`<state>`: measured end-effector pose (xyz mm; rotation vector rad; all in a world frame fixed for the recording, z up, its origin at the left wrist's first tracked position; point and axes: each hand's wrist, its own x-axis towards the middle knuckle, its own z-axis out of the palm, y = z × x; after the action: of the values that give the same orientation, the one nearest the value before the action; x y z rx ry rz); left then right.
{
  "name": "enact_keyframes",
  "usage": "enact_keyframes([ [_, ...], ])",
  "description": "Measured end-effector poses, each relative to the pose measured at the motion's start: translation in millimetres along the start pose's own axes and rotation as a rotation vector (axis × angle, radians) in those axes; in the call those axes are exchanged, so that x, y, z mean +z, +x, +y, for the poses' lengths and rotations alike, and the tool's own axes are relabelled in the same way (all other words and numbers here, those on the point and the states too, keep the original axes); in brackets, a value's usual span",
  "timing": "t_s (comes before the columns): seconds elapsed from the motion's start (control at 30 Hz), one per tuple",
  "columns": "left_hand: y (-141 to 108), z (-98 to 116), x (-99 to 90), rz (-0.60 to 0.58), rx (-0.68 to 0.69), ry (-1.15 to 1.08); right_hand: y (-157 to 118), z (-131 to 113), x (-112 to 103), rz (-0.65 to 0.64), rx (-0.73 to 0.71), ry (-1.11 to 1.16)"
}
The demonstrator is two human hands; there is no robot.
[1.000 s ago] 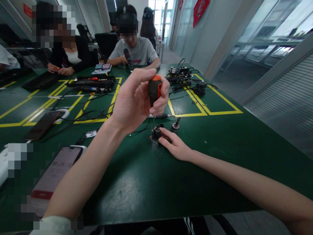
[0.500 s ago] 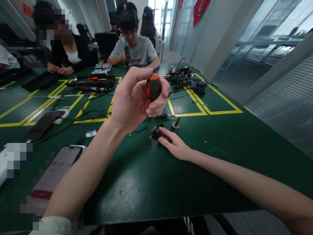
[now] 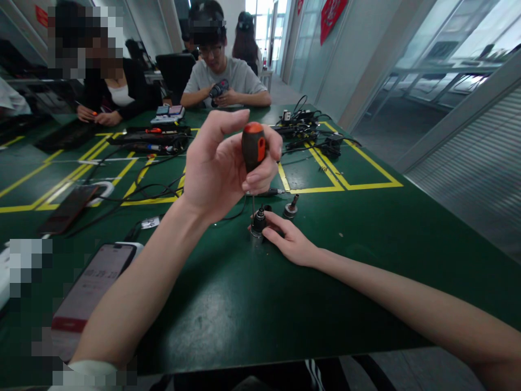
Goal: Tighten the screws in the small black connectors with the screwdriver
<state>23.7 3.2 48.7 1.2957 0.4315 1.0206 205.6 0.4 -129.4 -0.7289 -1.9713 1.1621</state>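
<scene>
My left hand (image 3: 232, 157) is closed round the black and orange handle of a screwdriver (image 3: 254, 147), held upright. Its thin shaft runs down to the rim of a small dark, stepped cylindrical metal part (image 3: 259, 221) that stands on the green table. Whether the tip sits in a screw is too small to tell. With thumb and fingers, my right hand (image 3: 290, 239) grips that metal part from the right side. Just behind my right hand, a second metal part with an upright stem (image 3: 291, 207) rests on the table, touched by neither hand.
A phone (image 3: 97, 293) lies at the left beside my left forearm, with another phone (image 3: 69, 209) beyond it. Black cables (image 3: 303, 127) are heaped at the far right. Tool trays (image 3: 150, 140) lie farther back. A co-worker across the table holds a power drill (image 3: 218, 89).
The screwdriver handle has turned in my left hand, so its orange patch now faces right. My right hand keeps its grip. The co-worker's drill has swung from upright to tilted.
</scene>
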Motion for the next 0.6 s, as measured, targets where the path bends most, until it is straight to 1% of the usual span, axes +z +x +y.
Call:
enact_keyframes([
  [0.13, 0.9, 0.8, 1.0, -0.001, -0.009, -0.024, -0.8, 0.2, -0.2, 0.003, 0.007, 0.01],
  [0.3, 0.7, -0.4, 2.1, 0.052, -0.002, -0.031, -1.0, 1.3, -0.4, 0.002, 0.006, 0.017],
  [0.47, -0.4, -2.8, -1.0, -0.013, 0.027, -0.01, -0.5, 0.4, -0.2, -0.005, 0.014, 0.023],
  [0.6, -1.0, -0.8, -1.9, -0.001, 0.012, -0.011, -0.6, -0.6, -0.6, -0.004, 0.016, 0.022],
])
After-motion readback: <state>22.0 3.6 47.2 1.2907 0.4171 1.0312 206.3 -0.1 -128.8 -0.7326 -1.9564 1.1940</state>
